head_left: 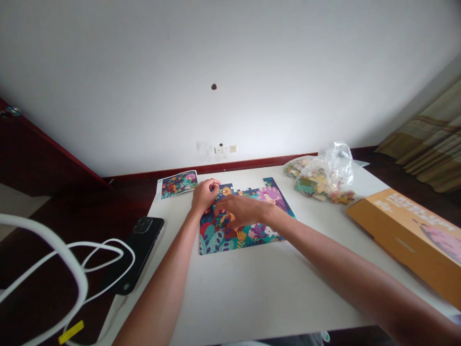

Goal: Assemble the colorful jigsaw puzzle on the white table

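A colourful jigsaw puzzle (248, 230), largely joined, lies in the middle of the white table (252, 288). My left hand (203, 194) rests on its upper left corner with the fingers curled down onto the pieces. My right hand (240, 209) reaches across the puzzle's left half, palm down, fingers stretched toward the left and pressed on the pieces. Whether either hand holds a loose piece is hidden.
A printed picture sheet (177, 184) lies at the table's far left corner. A clear plastic bag of loose pieces (322, 179) sits at the far right, an orange puzzle box (410, 238) nearer right. A black phone (139, 245) with a white cable (54, 269) hangs off the left edge.
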{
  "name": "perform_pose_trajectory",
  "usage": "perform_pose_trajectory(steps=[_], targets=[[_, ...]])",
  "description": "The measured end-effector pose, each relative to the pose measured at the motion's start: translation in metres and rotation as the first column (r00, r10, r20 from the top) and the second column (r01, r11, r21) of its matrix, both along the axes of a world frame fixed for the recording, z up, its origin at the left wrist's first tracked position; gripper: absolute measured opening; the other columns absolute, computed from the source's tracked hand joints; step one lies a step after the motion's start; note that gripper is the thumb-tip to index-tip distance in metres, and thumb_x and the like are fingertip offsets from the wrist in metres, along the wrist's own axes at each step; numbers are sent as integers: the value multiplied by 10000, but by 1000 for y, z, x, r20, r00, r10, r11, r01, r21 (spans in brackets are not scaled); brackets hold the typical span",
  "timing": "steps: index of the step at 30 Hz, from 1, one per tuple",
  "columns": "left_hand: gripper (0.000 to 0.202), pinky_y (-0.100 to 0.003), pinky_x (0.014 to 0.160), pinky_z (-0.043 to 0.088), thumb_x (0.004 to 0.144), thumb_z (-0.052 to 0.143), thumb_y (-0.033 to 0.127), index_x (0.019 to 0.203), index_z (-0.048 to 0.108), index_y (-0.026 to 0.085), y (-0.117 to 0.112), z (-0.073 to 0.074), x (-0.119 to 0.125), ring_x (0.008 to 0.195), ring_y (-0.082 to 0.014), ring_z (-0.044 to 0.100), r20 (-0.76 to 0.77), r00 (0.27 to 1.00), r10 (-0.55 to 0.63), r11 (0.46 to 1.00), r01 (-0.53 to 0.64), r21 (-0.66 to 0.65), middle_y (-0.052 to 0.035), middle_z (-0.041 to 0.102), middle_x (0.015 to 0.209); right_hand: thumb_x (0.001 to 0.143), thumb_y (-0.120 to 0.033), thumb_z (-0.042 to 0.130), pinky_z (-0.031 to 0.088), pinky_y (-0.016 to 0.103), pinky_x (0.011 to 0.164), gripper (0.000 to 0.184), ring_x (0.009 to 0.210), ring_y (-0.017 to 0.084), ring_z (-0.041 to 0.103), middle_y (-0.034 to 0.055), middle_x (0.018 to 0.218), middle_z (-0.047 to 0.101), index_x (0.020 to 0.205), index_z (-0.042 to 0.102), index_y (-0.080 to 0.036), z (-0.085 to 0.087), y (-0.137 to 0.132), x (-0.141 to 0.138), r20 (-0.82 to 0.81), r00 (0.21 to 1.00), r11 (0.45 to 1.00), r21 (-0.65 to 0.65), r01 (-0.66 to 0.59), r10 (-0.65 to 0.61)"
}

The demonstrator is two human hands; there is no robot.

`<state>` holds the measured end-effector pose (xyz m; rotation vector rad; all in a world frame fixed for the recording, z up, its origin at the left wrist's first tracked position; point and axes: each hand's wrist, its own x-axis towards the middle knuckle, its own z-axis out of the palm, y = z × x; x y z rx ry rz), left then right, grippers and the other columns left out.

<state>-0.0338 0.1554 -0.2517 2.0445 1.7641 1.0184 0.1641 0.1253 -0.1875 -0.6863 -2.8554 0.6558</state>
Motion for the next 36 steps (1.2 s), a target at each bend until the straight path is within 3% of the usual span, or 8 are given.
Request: perform_pose_trajectory(steps=[4, 8, 12, 15, 26, 36], targets=[[211, -297, 787, 517, 925, 564, 223, 965, 768, 263, -2, 1, 0, 848, -209, 700, -15, 1000, 0, 1000, 0, 14, -9, 784, 938, 828, -218, 743, 499, 327, 848, 403, 1020, 254, 675, 95, 1152, 717, 1228, 698, -243, -1, 28, 24, -46, 985, 979, 113, 168, -163], [198, -304, 816, 521, 938, 573, 232, 977, 765, 257, -2, 1, 0, 880, -212, 711, 8, 999, -33, 999, 33, 25, -13, 788, 977, 815, -124, 708, 498, 345, 904, 382, 1030, 250, 664, 111, 1170, 701, 1187, 721, -209, -18, 63, 50, -153, 946, 940, 149, 306, -284], [191, -314, 853, 529, 929, 590, 226, 981, 771, 259, -1, 0, 0, 914, -221, 718, 0, 999, -34, 999, 34, 18, -16, 793, 1013, 848, -159, 705, 504, 354, 938, 325, 1049, 248, 670, 113, 1164, 711, 1165, 753, -211, -36, 80, 62, -180, 947, 952, 99, 288, -268], [192, -316, 853, 531, 928, 589, 227, 979, 771, 260, -1, 0, 0, 911, -221, 716, -7, 999, -36, 999, 36, 25, -14, 793, 1011, 896, -196, 675, 508, 347, 943, 263, 1041, 236, 677, 104, 1147, 724, 1139, 773, -221, -40, 81, 63, -199, 953, 967, 70, 245, -227], [199, -312, 840, 525, 934, 586, 209, 993, 770, 261, -1, -2, -1, 899, -214, 702, -24, 998, -52, 998, 53, 28, -15, 781, 996, 922, -138, 622, 511, 373, 998, 287, 1089, 236, 683, 99, 1157, 735, 1136, 785, -238, -36, 79, 62, -199, 961, 975, 76, 210, -192], [207, -394, 1024, 463, 956, 666, 344, 1111, 788, 279, -9, 3, 4, 1067, -261, 619, -233, 965, -124, 986, 146, 80, -70, 689, 1129, 923, -130, 604, 505, 376, 1018, 269, 1086, 233, 690, 90, 1145, 758, 1115, 772, -218, -31, 72, 58, -219, 961, 977, 90, 194, -171]])
